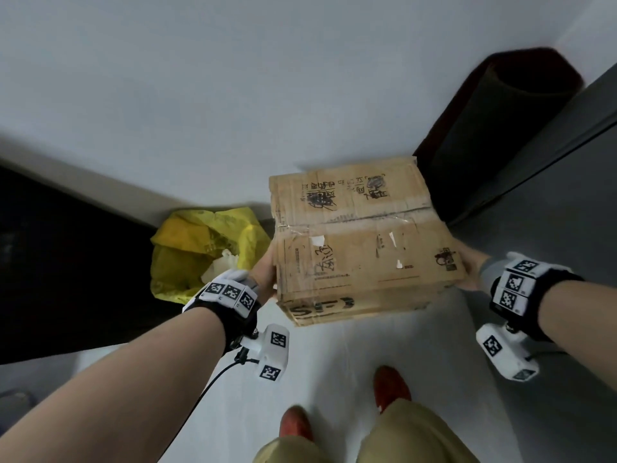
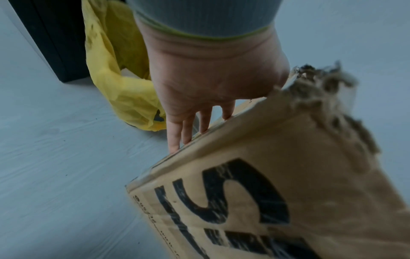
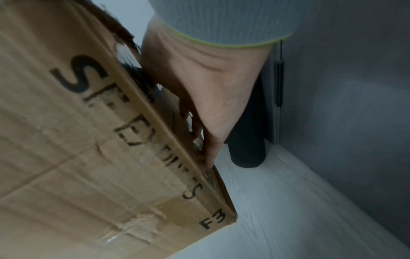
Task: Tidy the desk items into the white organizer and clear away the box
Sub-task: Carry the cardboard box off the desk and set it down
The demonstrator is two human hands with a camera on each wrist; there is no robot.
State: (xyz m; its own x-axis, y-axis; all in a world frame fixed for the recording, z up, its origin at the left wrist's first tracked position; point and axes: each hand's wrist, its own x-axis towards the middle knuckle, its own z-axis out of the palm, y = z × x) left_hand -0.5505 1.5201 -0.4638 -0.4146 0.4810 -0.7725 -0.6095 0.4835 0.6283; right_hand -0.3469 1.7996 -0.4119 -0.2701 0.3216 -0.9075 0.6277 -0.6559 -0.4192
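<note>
A worn brown cardboard box [image 1: 360, 242] with black print is carried in the air over the pale floor, flaps closed. My left hand [image 1: 263, 272] presses flat against its left side. In the left wrist view the straight fingers [image 2: 188, 129] lie along the box [image 2: 288, 175] edge. My right hand [image 1: 469, 265] presses the right side, and the right wrist view shows its fingers [image 3: 206, 149] stretched along the box [image 3: 88, 140]. The thumbs are hidden. No white organizer is in view.
A yellow plastic bag [image 1: 200, 248] lining a bin stands on the floor left of the box, beside black furniture [image 1: 66, 262]. A dark rolled mat [image 1: 494, 128] leans in the corner by a grey door [image 1: 567, 195]. My red shoes [image 1: 390, 385] are below.
</note>
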